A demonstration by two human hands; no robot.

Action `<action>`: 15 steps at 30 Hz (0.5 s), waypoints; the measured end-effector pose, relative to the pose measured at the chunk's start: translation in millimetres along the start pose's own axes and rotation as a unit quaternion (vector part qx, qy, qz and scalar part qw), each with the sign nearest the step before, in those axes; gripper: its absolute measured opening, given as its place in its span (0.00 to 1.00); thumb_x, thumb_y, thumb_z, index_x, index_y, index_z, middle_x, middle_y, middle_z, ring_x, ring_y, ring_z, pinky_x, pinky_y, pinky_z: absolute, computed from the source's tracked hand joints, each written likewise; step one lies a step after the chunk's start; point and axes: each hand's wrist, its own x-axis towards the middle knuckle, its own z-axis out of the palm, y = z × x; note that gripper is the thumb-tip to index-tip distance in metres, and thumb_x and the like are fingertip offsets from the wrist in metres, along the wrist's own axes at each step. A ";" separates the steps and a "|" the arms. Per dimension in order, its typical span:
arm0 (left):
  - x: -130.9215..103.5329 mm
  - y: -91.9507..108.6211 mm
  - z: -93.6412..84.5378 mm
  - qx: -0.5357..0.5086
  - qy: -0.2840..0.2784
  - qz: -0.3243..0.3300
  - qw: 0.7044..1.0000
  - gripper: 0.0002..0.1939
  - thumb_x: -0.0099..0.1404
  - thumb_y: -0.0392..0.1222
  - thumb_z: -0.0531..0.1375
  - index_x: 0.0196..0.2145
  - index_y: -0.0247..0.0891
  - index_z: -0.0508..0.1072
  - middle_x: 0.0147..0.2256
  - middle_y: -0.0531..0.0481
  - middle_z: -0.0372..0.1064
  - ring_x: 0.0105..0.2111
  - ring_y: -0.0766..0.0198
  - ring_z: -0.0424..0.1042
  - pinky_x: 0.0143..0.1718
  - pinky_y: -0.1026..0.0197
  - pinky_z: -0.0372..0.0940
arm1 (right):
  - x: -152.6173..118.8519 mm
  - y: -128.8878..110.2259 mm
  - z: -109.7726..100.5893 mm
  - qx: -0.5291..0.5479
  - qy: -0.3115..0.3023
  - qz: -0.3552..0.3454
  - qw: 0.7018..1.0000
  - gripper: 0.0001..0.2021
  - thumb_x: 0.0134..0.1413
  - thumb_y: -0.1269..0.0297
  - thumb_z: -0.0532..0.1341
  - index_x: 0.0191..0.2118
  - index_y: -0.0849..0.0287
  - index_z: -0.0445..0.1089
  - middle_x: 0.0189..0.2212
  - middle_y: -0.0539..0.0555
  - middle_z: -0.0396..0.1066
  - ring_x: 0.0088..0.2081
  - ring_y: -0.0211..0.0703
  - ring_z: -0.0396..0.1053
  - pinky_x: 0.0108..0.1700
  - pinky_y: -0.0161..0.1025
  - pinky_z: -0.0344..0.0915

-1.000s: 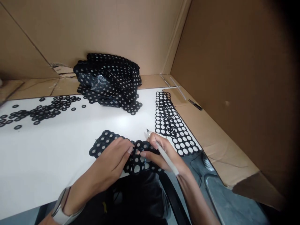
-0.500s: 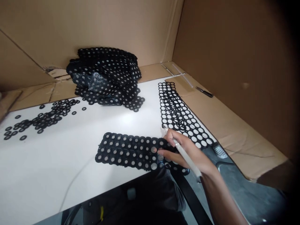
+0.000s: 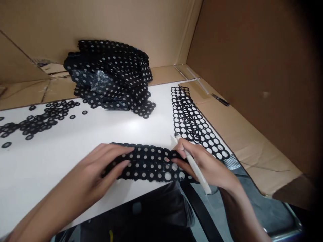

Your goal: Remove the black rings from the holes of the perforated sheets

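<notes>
A black sheet of joined rings (image 3: pixel 148 163), with pale round centres, lies along the front edge of the white table. My left hand (image 3: pixel 101 168) has come over the sheet's left end, its fingers and thumb closed on it. At the other end, my right hand (image 3: pixel 202 161) grips a slim white pen-like tool (image 3: pixel 196 169), tip up near the table's right side. Fingers of that same hand also touch the sheet. A couple of its holes near the right fingers look larger and white.
A heaped pile of similar black sheets (image 3: pixel 113 74) stands at the back. Loose black rings (image 3: pixel 42 119) are scattered at left. Open-holed black lattice sheets (image 3: pixel 191 117) lie at right, beside a dark-handled knife (image 3: pixel 220 99) on cardboard (image 3: pixel 252 144). Cardboard walls (image 3: pixel 239 50) rise behind and right.
My left hand has entered from the lower left and taken the sheet's left end. The right hand keeps the white tool, which is slightly turned. The view has shifted a little.
</notes>
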 end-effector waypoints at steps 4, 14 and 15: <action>75.6 16.5 29.0 -0.070 -0.116 0.058 0.989 0.18 0.83 0.51 0.56 0.66 0.48 0.68 0.62 0.45 0.72 0.64 0.50 0.67 0.63 0.47 0.67 | 9.8 3.0 -5.3 -0.009 0.004 -0.004 1.000 0.14 0.70 0.73 0.62 0.39 0.51 0.54 0.32 0.45 0.64 0.32 0.41 0.62 0.36 0.38 0.58; 94.9 17.2 42.3 -0.151 -0.133 0.017 0.979 0.08 0.83 0.47 0.55 0.53 0.49 0.72 0.46 0.54 0.78 0.45 0.58 0.76 0.46 0.57 0.67 | 4.9 -22.9 5.1 0.090 0.395 -0.131 0.905 0.18 0.69 0.67 0.70 0.33 0.51 0.60 0.29 0.50 0.75 0.32 0.50 0.75 0.42 0.51 0.70; 94.0 16.6 42.3 -0.152 -0.129 0.017 0.980 0.08 0.83 0.47 0.55 0.54 0.49 0.72 0.46 0.55 0.78 0.45 0.58 0.76 0.46 0.57 0.67 | 3.3 -23.2 11.1 0.140 0.367 -0.136 0.909 0.17 0.73 0.63 0.67 0.33 0.51 0.61 0.25 0.48 0.72 0.26 0.47 0.72 0.37 0.49 0.68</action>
